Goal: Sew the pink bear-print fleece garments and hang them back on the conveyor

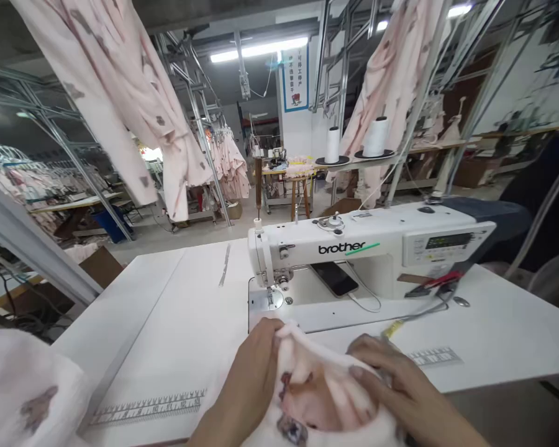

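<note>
Left hand [254,366] closed on fabric [314,388] edge, near side of machine [368,248]; right hand [391,375] flat on fabric at right, fingers apparently half-curled, grip unclear.

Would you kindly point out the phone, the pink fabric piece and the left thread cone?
phone [336,279]: head view, middle of dark screen.
pink fabric piece [317,382]: head view, printed middle.
left thread cone [332,144]: head view, white side.
</note>
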A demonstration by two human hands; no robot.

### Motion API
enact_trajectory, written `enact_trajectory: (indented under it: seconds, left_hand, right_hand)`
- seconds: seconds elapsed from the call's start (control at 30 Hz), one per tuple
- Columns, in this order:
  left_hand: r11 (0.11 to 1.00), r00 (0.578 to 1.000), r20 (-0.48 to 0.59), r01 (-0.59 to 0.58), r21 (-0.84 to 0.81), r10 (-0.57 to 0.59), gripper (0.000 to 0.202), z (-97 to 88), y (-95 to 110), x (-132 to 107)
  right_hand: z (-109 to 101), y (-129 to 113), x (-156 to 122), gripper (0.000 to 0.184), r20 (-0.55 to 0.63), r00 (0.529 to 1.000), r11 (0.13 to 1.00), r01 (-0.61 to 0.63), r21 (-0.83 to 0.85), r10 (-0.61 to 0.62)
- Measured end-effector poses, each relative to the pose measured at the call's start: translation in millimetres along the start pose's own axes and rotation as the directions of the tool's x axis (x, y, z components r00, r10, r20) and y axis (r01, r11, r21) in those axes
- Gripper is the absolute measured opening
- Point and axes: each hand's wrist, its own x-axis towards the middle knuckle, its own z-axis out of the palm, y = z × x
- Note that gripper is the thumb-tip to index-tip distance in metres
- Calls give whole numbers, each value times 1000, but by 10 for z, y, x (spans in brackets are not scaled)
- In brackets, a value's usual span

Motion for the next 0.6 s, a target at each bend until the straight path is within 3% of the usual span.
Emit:
enact_trajectory:
  seconds: [0.13, 0.3, 0.4, 0.47, 0.53, 0.6]
  left_hand:
    - [997, 996, -75, -43, -67, 38, 17, 23, 30, 1]
    - [988, 999, -12, -35, -148, 34, 21, 65, 141, -36]
    - [957, 991, -20, 119, -265, -129, 15, 98, 165, -95]
    - [922, 975, -27, 199, -333, -220, 21, 118, 168, -135]
    - [920, 979, -30, 177, -349, -200, 33, 127, 169, -164]
    - [949, 995, -26, 84, -304, -96, 37, 124, 165, -182]
  right_hand:
    - [19, -196, 149, 29, -45, 997, 998, 56, -14, -57]
    - [150, -537, 393, 23, 33, 982, 983, 186, -2, -186]
    - [195, -603, 416, 13, 25, 986, 985, 166, -51, -165]
    - [193, -606, 388, 8, 29, 988, 984, 152, -89, -150]
    - [175, -591, 372, 7, 65, 991, 989, 120, -86, -115]
    - [158, -559, 401, 7, 136, 990, 999, 38, 28, -41]
